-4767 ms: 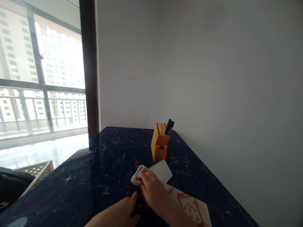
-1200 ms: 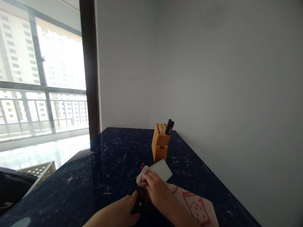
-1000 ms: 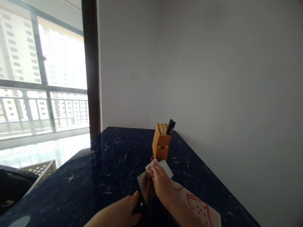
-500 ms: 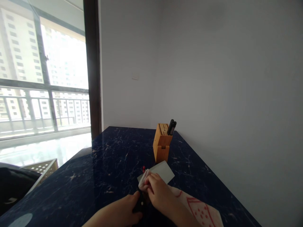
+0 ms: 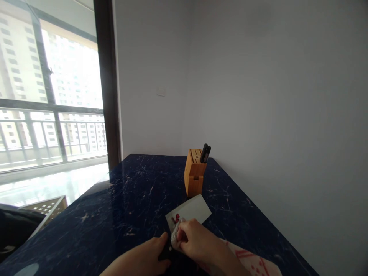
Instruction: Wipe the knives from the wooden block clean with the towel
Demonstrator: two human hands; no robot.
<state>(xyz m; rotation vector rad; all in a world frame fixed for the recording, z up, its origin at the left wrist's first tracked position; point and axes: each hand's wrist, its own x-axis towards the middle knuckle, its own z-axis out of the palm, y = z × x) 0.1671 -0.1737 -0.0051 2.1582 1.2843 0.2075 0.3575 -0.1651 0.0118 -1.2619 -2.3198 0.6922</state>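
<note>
My left hand [image 5: 138, 257] is shut around the black handle of a broad-bladed cleaver [image 5: 188, 212], whose pale steel blade points away from me. My right hand [image 5: 197, 237] pinches a crumpled white cloth [image 5: 175, 238] against the blade near the handle. A red smear [image 5: 176, 218] marks the blade just beyond the cloth. Part of the blade is hidden by the cloth and my right hand. Beside my right forearm lies white fabric with a red print [image 5: 253, 258]; I cannot tell if it is a sleeve.
A wooden knife block [image 5: 194, 172] with black knife handles stands just beyond the blade, near the wall. The dark blue marble countertop [image 5: 123, 199] runs to a white wall on the right. Glass doors [image 5: 57, 76] lie left, with a dark object [image 5: 14, 234] low left.
My right hand and the cloth have slid down the blade toward the handle, uncovering the blade and its red smear. The cleaver now lies flatter, and the left hand still holds it.
</note>
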